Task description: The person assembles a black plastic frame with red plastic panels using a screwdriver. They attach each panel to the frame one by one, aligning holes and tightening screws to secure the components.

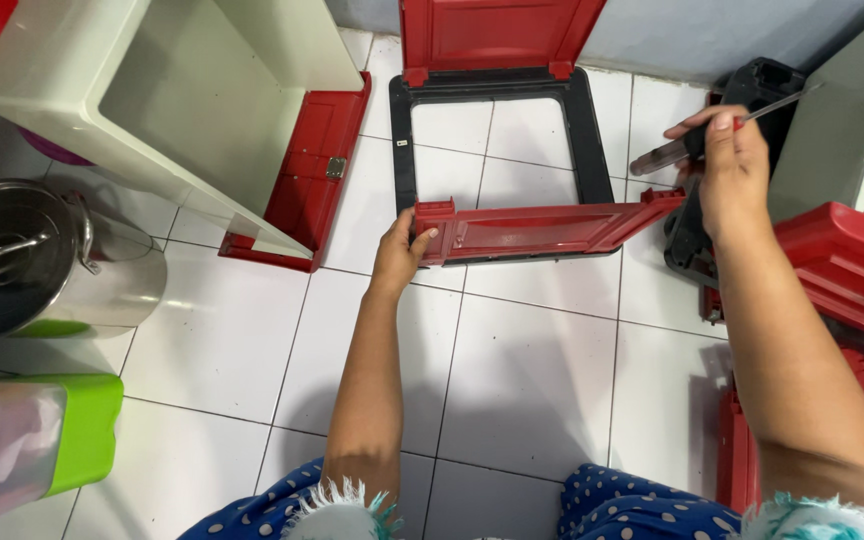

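While the left hand (399, 250) grips the left end of a red plastic panel (542, 228), fingers closed around its edge, the panel lies across the lower side of a black frame (401, 150) on the white tiled floor (532, 370). At two o'clock, the right hand (732, 165) is closed around a screwdriver (697, 143). A steel pot (47, 262) stands at nine o'clock, a cream cabinet shell (162, 100) at eleven.
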